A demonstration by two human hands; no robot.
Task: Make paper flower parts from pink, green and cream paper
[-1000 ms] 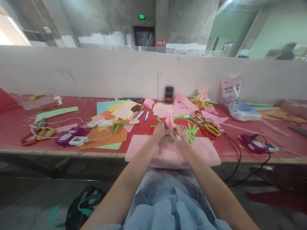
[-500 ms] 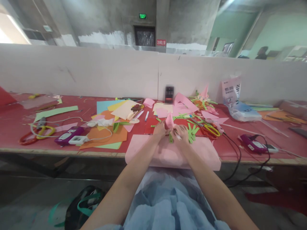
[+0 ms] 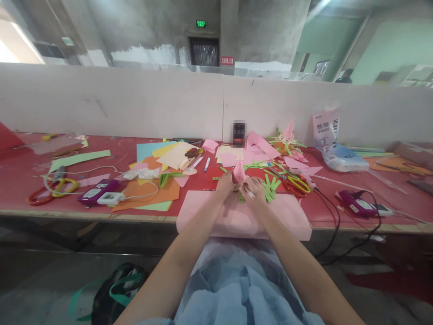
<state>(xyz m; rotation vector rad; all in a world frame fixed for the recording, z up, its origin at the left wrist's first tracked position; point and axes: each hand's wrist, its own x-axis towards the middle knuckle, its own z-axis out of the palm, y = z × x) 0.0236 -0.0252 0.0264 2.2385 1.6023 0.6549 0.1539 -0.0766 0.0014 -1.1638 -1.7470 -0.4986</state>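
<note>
My left hand (image 3: 225,184) is closed on the left side of a pink paper cone (image 3: 239,171), which stands point up between my hands. My right hand (image 3: 256,188) is closed round a white pen (image 3: 249,193), its fingers against the cone's lower right side. The pen's far tip is hidden by the fingers. Green paper strips (image 3: 270,188) fan out just right of my right hand, and a bit of green shows below the cone. Under my wrists a large pink paper sheet (image 3: 216,216) hangs over the table's front edge.
Yellow-handled scissors (image 3: 297,185) lie right of the strips. Coloured paper sheets (image 3: 165,189) overlap on the left, near a purple power strip (image 3: 98,193) with white cables. Another pink cone with green strips (image 3: 287,135) stands at the back. A plastic bag (image 3: 338,149) leans against the partition.
My hands, the cone and the pen stay almost in place. In the far right background, a person has moved to the left.
</note>
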